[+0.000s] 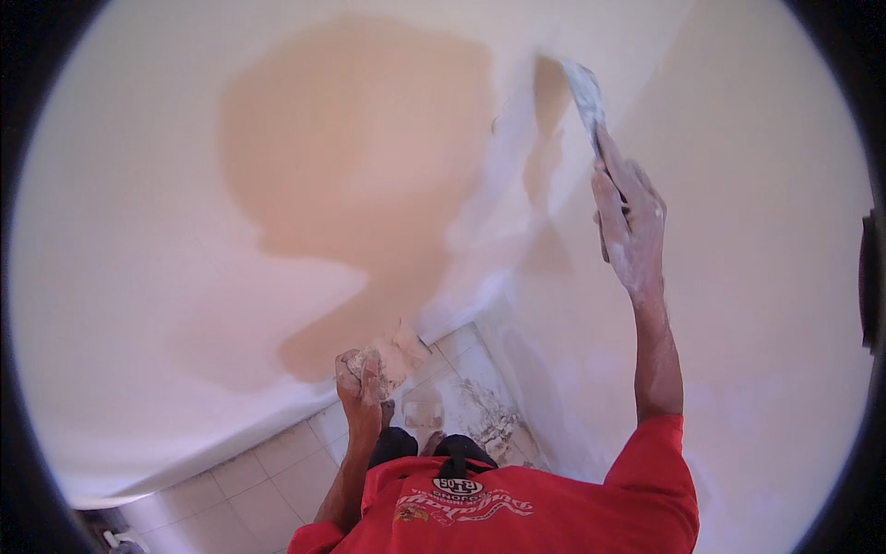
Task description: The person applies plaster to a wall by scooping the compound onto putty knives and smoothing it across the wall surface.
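Observation:
High up near the wall corner, my right hand (632, 222) is closed around a putty knife (583, 97). Its pale, smeared blade points up at the wall (554, 28), close to its own shadow; whether the edge touches the surface cannot be told. Lower down, my left hand (358, 377) grips a flat, pale piece loaded with putty (399, 358), its straight far edge toward the corner. Putty covers most of that piece, so its exact kind is unclear. White residue coats the fingers of both hands.
Two cream walls meet at a corner ahead, and my shadow falls on the left one. Pale floor tiles (286, 452) lie below, with putty splatters (498, 420) by the right wall. A dark object (869, 282) shows at the right rim, a white item (120, 540) at lower left.

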The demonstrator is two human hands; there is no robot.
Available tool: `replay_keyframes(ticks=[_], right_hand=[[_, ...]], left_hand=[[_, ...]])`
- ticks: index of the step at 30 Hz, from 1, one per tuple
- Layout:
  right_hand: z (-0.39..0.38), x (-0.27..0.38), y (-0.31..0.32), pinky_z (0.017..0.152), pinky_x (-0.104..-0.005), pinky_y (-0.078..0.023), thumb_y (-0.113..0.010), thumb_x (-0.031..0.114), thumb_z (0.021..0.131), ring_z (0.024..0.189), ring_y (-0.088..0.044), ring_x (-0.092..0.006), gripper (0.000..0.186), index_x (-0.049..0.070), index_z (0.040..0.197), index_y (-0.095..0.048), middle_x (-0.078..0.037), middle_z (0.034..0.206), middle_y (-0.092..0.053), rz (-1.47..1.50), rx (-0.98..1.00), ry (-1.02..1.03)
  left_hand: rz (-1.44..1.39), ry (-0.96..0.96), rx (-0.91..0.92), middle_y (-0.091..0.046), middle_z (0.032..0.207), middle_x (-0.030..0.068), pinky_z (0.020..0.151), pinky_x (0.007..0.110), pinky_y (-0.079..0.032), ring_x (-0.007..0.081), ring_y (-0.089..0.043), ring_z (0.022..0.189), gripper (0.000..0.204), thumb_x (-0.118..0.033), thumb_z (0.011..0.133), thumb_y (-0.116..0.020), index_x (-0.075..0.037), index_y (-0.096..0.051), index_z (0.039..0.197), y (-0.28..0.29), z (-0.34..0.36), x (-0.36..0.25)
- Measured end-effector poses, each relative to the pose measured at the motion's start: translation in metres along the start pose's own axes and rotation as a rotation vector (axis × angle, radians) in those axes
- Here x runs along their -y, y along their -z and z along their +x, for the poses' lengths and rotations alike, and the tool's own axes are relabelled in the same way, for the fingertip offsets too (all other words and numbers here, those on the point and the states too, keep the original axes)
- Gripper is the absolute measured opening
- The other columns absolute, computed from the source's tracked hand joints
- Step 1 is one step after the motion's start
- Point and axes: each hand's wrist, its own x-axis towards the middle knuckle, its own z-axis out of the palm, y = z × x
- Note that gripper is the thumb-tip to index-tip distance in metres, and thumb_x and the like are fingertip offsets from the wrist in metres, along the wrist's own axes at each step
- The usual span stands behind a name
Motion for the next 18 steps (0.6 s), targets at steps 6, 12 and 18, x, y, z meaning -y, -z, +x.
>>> replay_keyframes(ticks=[6, 12, 18], right_hand=[[0.01, 0.001, -0.018, 0.058, -0.0264, -0.04, -0.054, 0.009, 0.096, 0.063, -0.041, -0.009, 0.042, 0.012, 0.137, -0.054, -0.001, 0.073, -0.044, -0.13, 0.045, 0.116], [-0.017, -0.029, -0.046, 0.06, -0.0279, -0.042, -0.056, 0.004, 0.093, 0.064, -0.042, -0.0126, 0.045, 0.009, 0.138, -0.053, -0.004, 0.07, -0.044, -0.15, 0.08, 0.085], [-0.038, -0.064, -0.065, 0.058, -0.0289, -0.043, -0.058, 0.0, 0.09, 0.062, -0.044, -0.015, 0.048, 0.009, 0.138, -0.053, -0.007, 0.072, -0.047, -0.16, 0.079, 0.119]], left_hand=[[-0.111, 0.019, -0.033, -0.055, 0.092, 0.005, 0.075, 0.025, -0.045, 0.0118, -0.051, 0.084, 0.018, -0.013, 0.096, -0.054, 0.0, -0.049, 0.108, -0.01, -0.001, 0.014], [-0.042, -0.034, -0.107, -0.055, 0.089, 0.0017, 0.061, 0.021, -0.045, 0.0072, -0.052, 0.075, 0.025, -0.02, 0.096, -0.058, -0.003, -0.048, 0.111, -0.009, 0.0, 0.031], [-0.044, 0.035, -0.128, -0.056, 0.09, 0.0024, 0.067, 0.023, -0.045, 0.0088, -0.052, 0.08, 0.022, -0.02, 0.097, -0.055, -0.003, -0.049, 0.11, -0.02, -0.002, 0.006]])
